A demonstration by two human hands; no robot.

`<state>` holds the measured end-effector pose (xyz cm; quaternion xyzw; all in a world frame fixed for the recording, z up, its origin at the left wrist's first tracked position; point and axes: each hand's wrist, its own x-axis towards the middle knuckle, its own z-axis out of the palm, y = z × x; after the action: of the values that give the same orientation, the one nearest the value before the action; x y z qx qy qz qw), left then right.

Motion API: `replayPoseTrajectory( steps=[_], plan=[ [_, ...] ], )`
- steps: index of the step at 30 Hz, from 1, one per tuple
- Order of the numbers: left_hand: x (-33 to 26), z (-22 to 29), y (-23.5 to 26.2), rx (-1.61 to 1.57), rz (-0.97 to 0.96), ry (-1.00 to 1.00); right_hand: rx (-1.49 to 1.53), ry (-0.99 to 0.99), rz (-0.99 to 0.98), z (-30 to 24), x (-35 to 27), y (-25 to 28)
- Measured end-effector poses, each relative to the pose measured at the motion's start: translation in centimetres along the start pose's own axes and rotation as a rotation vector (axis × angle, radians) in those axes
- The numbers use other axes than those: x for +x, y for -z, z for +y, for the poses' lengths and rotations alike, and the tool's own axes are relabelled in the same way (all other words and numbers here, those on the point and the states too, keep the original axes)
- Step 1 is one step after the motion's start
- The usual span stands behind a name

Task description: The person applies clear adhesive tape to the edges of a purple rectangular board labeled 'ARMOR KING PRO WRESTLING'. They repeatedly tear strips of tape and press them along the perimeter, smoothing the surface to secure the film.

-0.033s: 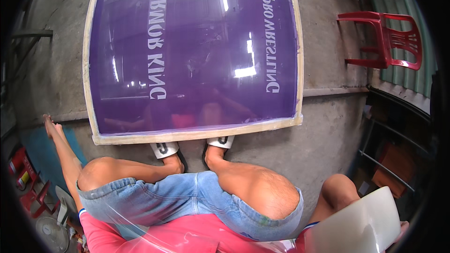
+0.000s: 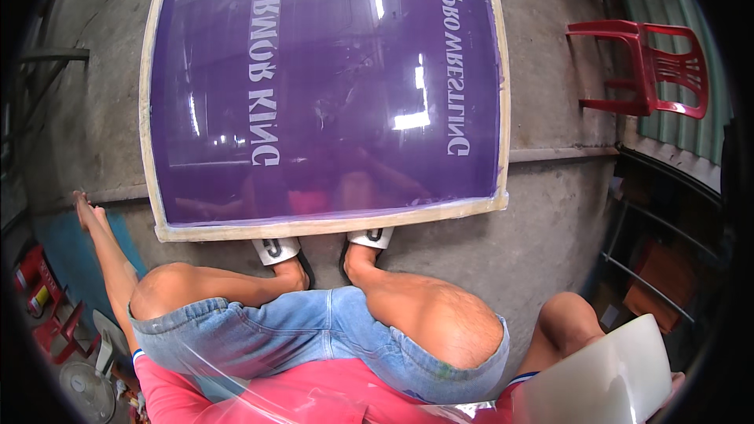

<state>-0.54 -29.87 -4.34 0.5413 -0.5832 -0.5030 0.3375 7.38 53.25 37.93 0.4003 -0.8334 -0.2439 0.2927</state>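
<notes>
Bright daylight, sharp focus at centre. White glare streaks on glossy purple wood-framed printing screen [image 2: 326, 94]. Fisheye bends frame edges; black vignette at corners. Dim shade at right and lower-left rim.

Grey concrete floor [image 2: 550, 212], red plastic chair [image 2: 640, 67]

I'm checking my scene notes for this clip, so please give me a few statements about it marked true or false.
1. The wooden-framed screen has a purple mesh. True.
2. The plastic chair at upper right is blue. False: it is red.
3. The person's left hand hangs apart from the frame. True; its grip cannot be told.
4. The person wears long trousers. False: blue denim shorts, knees bare.
5. The screen lies on grass. False: a grey concrete floor.
</notes>
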Motion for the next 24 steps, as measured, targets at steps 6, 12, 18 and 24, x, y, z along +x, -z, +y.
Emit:
replayPoseTrajectory(
  steps=[6,12,18,24],
  plan=[
    [2.0,-0.5,4.1,-0.02,0.004,0.021,0.781,-0.641,0.346,-2.6,-6.0,-7.5],
    [-0.8,1.5,3.1,-0.028,-0.069,0.025,0.701,-1.224,0.272,-8.5,-10.2,-26.1],
    [-4.2,2.9,2.7,-0.02,-0.061,0.044,0.655,-0.992,-0.042,-18.6,-11.8,-35.3],
    [-3.5,3.7,2.9,-0.037,-0.056,0.044,1.059,-1.103,0.243,-13.7,-8.1,-27.7]
  ],
)
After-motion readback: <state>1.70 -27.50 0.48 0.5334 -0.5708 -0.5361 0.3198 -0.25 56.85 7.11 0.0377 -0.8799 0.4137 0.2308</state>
